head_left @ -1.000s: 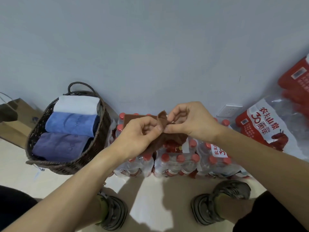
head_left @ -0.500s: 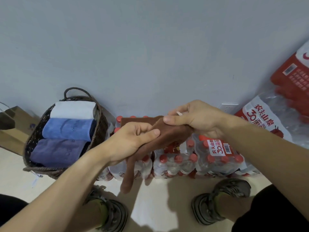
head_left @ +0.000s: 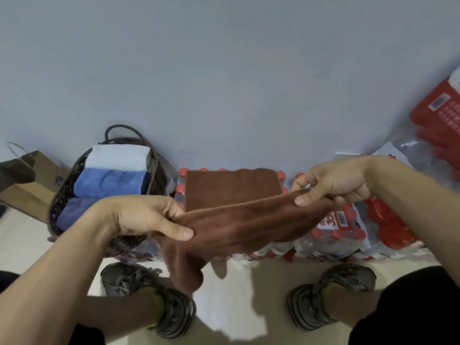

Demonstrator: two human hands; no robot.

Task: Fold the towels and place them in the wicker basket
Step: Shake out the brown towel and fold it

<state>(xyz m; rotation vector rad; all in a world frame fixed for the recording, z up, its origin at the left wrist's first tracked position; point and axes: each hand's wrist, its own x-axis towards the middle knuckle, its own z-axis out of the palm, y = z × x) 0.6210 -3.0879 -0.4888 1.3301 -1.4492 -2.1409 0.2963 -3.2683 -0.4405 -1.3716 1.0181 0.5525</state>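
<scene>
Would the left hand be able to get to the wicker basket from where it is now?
Probably yes: the left hand sits just beside the wicker basket with nothing between them, though its grip is occupied by the brown towel.

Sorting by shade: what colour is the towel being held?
Brown towel, plain; the head view shows it.

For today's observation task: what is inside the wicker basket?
The wicker basket holds three folded towels: white, blue and purple. The left hand covers its near corner; anything beneath is hidden.
</scene>
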